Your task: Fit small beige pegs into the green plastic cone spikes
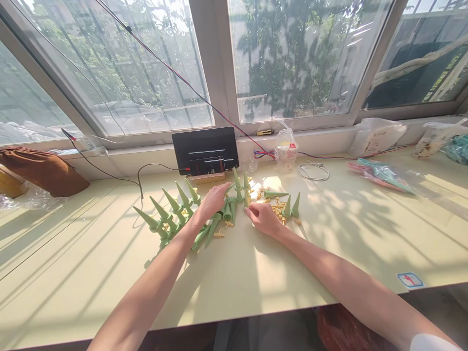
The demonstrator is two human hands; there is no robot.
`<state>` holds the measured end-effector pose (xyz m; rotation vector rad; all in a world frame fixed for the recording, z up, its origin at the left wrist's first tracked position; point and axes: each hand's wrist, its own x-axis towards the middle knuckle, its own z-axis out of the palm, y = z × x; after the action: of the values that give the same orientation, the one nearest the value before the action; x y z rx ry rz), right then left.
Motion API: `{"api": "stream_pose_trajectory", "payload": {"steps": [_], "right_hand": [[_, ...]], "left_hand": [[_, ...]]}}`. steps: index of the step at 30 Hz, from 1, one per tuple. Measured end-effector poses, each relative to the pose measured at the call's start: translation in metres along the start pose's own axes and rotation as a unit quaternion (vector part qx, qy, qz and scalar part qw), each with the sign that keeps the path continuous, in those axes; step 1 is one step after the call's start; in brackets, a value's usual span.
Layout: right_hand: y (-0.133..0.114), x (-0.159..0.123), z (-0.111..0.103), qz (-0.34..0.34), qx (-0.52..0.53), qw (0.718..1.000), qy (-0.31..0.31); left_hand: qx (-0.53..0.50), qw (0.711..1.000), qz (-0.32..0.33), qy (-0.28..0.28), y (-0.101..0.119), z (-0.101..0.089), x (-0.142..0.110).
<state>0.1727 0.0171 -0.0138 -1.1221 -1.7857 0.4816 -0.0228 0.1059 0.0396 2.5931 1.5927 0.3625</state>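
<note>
Cones (pixel 238 187) stand before the tablet (pixel 205 140); the right hand (pixel 266 219) pinches one cone (pixel 246 197), seemingly steadying it, which wants a light touch. The left hand's (pixel 212 201) grip I can't tell.

Green cones (pixel 178 207) stand in a slanting row on the left of the bench (pixel 226 287); others (pixel 216 222) lie heaped beside them, near scattered small yellow pegs (pixel 280 209).
</note>
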Motion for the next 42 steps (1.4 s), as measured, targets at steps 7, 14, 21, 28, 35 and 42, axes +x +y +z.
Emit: {"api": "stream_pose_trajectory", "payload": {"steps": [7,14,21,28,35,42], "right_hand": [[0.001,0.0,0.0,0.002,0.001,1.0,-0.004],[0.001,0.0,0.0,0.007,-0.002,1.0,-0.009],[0.0,0.0,-0.001,0.009,-0.001,1.0,-0.01],[0.001,0.0,0.0,0.011,-0.003,1.0,-0.011],[0.0,0.0,-0.001,0.01,-0.005,1.0,-0.013],[0.001,0.0,-0.001,0.01,-0.008,1.0,-0.013]], "left_hand": [[-0.009,1.0,-0.002,-0.007,0.003,-0.002,-0.001],[-0.018,1.0,-0.008,0.002,-0.006,0.004,0.0],[0.007,0.998,-0.064,0.016,-0.016,0.015,0.004],[0.006,0.998,-0.059,0.014,-0.02,0.018,0.004],[-0.016,0.998,-0.053,0.01,-0.023,0.016,0.002],[-0.043,0.998,-0.036,0.002,-0.024,0.015,0.002]]}}
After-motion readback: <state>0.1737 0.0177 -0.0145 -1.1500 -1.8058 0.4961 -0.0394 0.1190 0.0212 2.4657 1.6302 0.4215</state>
